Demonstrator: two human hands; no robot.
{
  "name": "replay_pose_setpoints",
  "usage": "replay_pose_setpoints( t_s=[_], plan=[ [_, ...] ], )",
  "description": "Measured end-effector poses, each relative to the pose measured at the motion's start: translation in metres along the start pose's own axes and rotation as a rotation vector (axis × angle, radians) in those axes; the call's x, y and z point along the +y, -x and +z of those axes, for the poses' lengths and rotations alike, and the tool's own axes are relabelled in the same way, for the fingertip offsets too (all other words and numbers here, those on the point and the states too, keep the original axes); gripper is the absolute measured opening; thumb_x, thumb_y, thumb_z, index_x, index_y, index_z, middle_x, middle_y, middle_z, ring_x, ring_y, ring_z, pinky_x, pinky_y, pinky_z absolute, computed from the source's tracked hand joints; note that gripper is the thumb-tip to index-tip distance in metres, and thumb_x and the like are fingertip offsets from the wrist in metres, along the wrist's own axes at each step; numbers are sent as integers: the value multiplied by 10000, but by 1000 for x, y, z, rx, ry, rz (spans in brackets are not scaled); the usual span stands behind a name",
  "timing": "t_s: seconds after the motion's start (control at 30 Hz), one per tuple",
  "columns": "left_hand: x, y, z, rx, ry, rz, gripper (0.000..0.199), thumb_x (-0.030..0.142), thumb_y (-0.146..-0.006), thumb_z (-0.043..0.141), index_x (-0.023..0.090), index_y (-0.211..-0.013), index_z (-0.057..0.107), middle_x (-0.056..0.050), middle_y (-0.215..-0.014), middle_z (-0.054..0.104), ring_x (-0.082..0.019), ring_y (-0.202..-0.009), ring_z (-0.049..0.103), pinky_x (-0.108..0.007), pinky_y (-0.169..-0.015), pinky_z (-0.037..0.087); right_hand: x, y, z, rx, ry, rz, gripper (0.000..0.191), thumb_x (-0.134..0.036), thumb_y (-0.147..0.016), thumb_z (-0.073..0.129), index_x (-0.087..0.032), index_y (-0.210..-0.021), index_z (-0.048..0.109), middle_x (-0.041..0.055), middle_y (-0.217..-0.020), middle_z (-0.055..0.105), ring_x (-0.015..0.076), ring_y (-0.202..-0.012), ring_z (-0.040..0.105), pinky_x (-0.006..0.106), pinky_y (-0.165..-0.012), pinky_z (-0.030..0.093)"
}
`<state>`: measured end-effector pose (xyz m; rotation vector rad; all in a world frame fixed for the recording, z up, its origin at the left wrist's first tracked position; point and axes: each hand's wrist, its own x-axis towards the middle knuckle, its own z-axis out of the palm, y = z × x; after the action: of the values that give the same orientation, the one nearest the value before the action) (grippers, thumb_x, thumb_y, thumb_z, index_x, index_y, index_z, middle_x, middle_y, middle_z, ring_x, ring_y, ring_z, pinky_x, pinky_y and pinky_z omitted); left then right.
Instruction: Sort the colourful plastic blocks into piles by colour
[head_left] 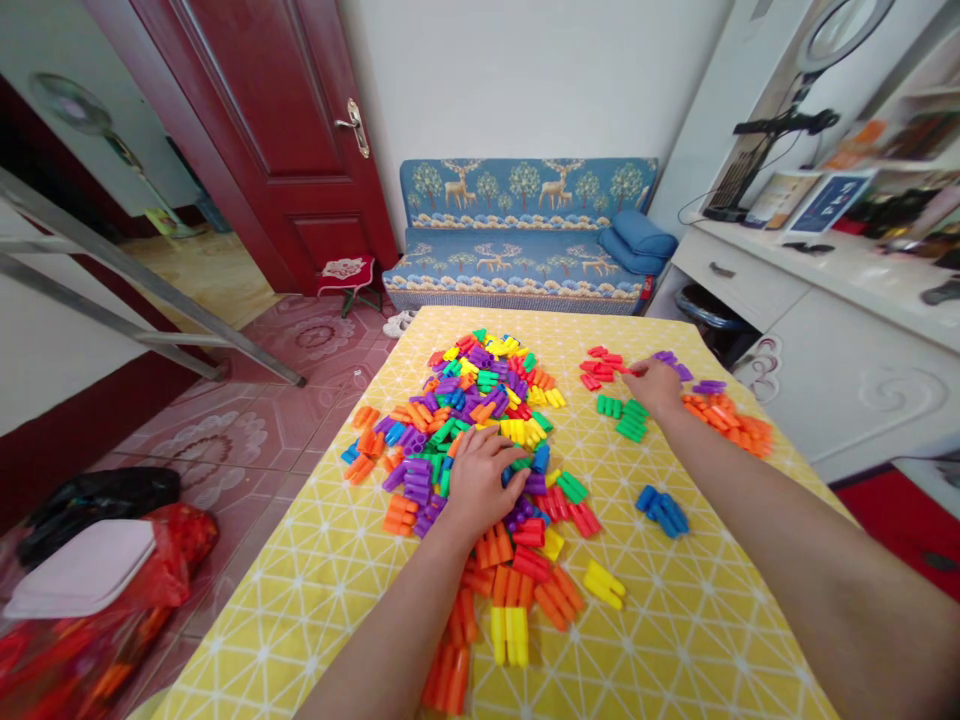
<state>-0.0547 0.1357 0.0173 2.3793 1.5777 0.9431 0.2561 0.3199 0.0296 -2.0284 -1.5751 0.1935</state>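
Observation:
My left hand (pixel 486 478) rests with fingers spread on a big mixed pile of coloured plastic pieces (pixel 420 412). Farther off to the right, my right hand (pixel 654 386) has its fingers pinched at a red piece, beside a small group of red pieces (pixel 600 368). Near that hand lie green pieces (pixel 631 421), purple pieces (pixel 709 387) and orange pieces (pixel 731 424), each colour grouped. Blue pieces (pixel 663 511) sit closer to me, and a yellow piece (pixel 604 584) lies between them and the pile.
The pieces lie on a table with a yellow patterned cloth (pixel 300 610). Beyond it stands a blue sofa (pixel 517 250). A white cabinet (pixel 847 330) is at the right, a metal ladder (pixel 150 290) and bags (pixel 180 545) at the left.

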Motion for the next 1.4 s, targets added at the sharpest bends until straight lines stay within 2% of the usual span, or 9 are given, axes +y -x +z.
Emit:
replay_pose_setpoints(
  t_s=[0.3,0.43,0.53,0.7,0.8,0.93,1.1,1.23,1.4],
  plan=[
    [0,0,1,3,-6,2,205,350,-843,616,289,-1010,716,-33,-1045,692,-267,-1197,510,-505,-1095,321,13,-13,19,-62,-49,88,95,-187,-685,607,-209,-593,610,104,-685,658,334,-863,641,452,-786,479],
    [0,0,0,-1,-4,2,202,348,-844,615,284,-1003,720,-36,-1042,693,-270,-1193,514,-506,-1093,322,-1,3,19,-55,-89,26,119,-160,-698,583,-169,-767,680,136,-894,699,331,-986,633,473,-880,467],
    [1,-1,0,2,-2,1,199,346,-839,619,280,-996,722,-36,-1037,696,-272,-1194,517,-509,-1098,315,-13,43,13,-20,-195,-86,258,-222,-741,583,-161,-971,684,137,-1112,664,281,-1104,594,443,-948,452],
    [-1,0,2,16,6,8,201,339,-837,625,283,-1003,722,-33,-1040,698,-276,-1199,513,-518,-1107,298,-23,158,12,-158,-524,-349,307,-358,-791,587,-219,-1054,666,98,-1220,626,251,-1148,574,457,-948,474],
    [-2,1,3,30,23,20,187,336,-835,632,276,-984,727,-38,-1023,702,-280,-1201,512,-515,-1099,310,-25,213,19,-167,-568,-337,360,-370,-808,595,-222,-1133,639,108,-1290,592,252,-1229,525,484,-1068,384],
    [-2,-1,-1,49,110,30,183,299,-850,626,250,-999,720,-46,-1016,709,-266,-1143,556,-495,-1071,357,-34,242,35,-184,-700,-213,491,-390,-844,571,-223,-1303,520,117,-1377,524,247,-1290,477,485,-1097,365],
    [13,-7,-22,111,393,21,271,183,-937,462,214,-1055,704,-69,-1035,716,-183,-985,648,-344,-896,509,-45,247,42,-265,-860,-203,469,-386,-847,591,-240,-1285,508,96,-1357,537,230,-1256,510,463,-1087,393],
    [22,-9,-57,65,458,16,208,245,-912,541,211,-994,729,-54,-975,747,-184,-909,686,-311,-846,533,-44,245,39,-285,-980,-125,364,-380,-838,601,-229,-1168,578,85,-1225,620,219,-1147,586,446,-1052,434],
    [-31,-3,-94,304,398,-208,289,393,-878,574,186,-1020,716,-73,-1031,734,-217,-978,675,-340,-912,518,-42,243,36,-255,-998,-127,272,-379,-815,620,-216,-1031,645,88,-1203,612,221,-1117,590,430,-1019,463]
  ],
)
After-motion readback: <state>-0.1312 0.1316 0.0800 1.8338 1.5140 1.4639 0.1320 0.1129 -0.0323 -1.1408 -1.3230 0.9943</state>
